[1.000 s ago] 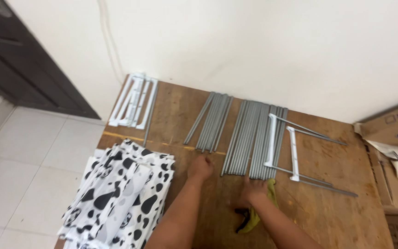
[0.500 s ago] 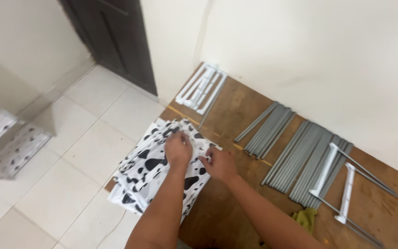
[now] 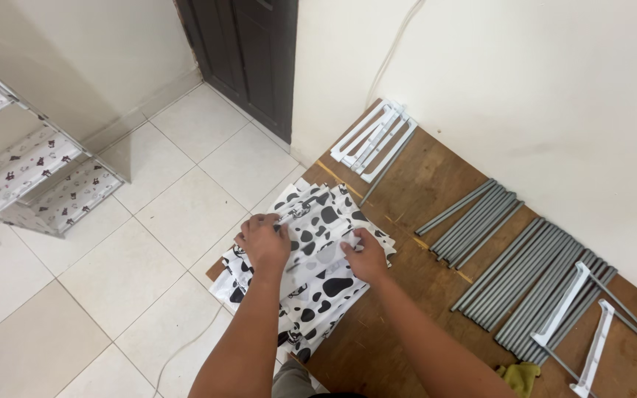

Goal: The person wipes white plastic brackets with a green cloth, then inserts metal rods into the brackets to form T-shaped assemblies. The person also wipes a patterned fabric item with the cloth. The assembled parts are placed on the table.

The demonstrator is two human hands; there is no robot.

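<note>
Cow-print cloth [image 3: 317, 273]: white with black blotches, folded into a loose stack, edges fanned and uneven. It lies on the near-left corner of a brown board [image 3: 422, 184], overhanging onto the white floor tiles [image 3: 141, 265].

Left hand [image 3: 263, 241] presses on the stack's left side, fingers curled over a fold. Right hand [image 3: 366, 256] pinches a fold at the stack's right side. Hands apart, each gripping cloth.

Around it, from the cloth: at 1 o'clock, a short bundle of grey rods [image 3: 473, 221]; at 3 o'clock, a larger bundle of longer grey rods [image 3: 532, 291] with white plastic brackets [image 3: 569, 313] lying over their far end. At 12 o'clock, a stack of white frames [image 3: 374, 140] by the wall. A single grey rod [image 3: 385, 168] runs from the frames to the cloth's top edge. At 4 o'clock, a yellow-green rag [image 3: 519, 376]. At 10 o'clock, a covered shelf rack [image 3: 31, 177] in similar print. Dark door [image 3: 248, 59] at 11.

Cloth's long axis runs roughly 11 to 5 o'clock. Nothing covers it but the hands.
</note>
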